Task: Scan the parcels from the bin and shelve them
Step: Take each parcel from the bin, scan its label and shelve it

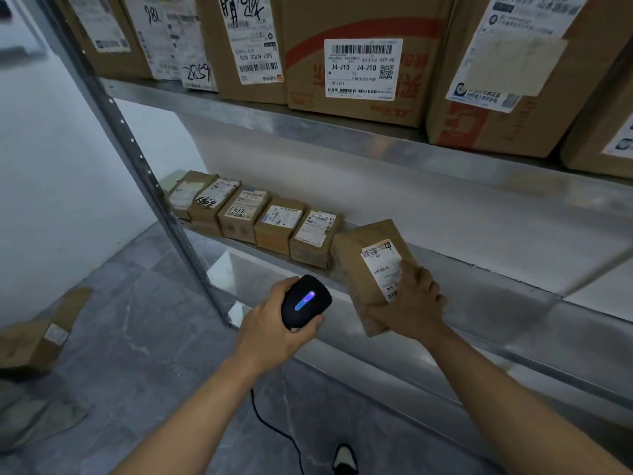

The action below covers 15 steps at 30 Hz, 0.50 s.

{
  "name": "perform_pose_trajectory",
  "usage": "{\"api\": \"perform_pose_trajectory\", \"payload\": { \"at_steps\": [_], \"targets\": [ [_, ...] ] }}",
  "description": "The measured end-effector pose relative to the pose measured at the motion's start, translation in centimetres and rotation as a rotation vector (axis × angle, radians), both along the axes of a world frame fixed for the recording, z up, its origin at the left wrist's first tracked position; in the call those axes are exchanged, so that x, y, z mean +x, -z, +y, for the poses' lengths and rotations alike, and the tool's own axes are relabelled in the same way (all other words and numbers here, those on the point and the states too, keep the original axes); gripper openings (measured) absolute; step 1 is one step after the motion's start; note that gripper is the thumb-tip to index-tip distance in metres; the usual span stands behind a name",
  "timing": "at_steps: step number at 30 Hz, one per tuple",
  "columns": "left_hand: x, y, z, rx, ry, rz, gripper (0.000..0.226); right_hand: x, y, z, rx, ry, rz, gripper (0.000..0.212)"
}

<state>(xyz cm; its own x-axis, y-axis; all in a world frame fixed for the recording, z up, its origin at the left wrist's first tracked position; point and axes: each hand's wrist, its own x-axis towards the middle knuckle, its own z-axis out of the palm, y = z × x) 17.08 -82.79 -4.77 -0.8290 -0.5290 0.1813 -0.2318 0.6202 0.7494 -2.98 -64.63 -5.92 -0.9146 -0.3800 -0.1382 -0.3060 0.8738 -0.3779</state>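
Fingers (423, 286) of right hand (411, 306) pressed over label (383, 269), pinching small brown parcel (366, 265) at its near end; fingers of left hand (270, 323) wrapped tight round black scanner (305, 301), blue light on.

Parcel tilted, far end at edge of lower shelf (479, 303), just right of row of shelved parcels (257, 217), beside but apparently not touching the last. Scanner close left of parcel, cable (274, 430) trailing down to grey floor. Upper shelf loaded with big cartons (356, 60); loose parcels on floor (37, 337) far left. Probably shelving step, scan apparently finished. Next: slide parcel flush against row's end, label up, then let go. Bin out of sight.
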Motion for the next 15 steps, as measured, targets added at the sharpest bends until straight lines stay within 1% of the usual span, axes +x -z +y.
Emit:
{"api": "perform_pose_trajectory", "payload": {
  "at_steps": [9,15],
  "targets": [
    [-5.8,-0.1,-2.3,0.115,-0.026,-0.018,0.067,-4.2,-0.3,-3.8,-0.029,0.188,-0.249,0.134],
    [-8.8,0.3,-3.5,0.113,-0.041,-0.015,0.067,-6.2,-0.5,-5.9,-0.131,0.256,-0.364,0.124]
  ]
}}
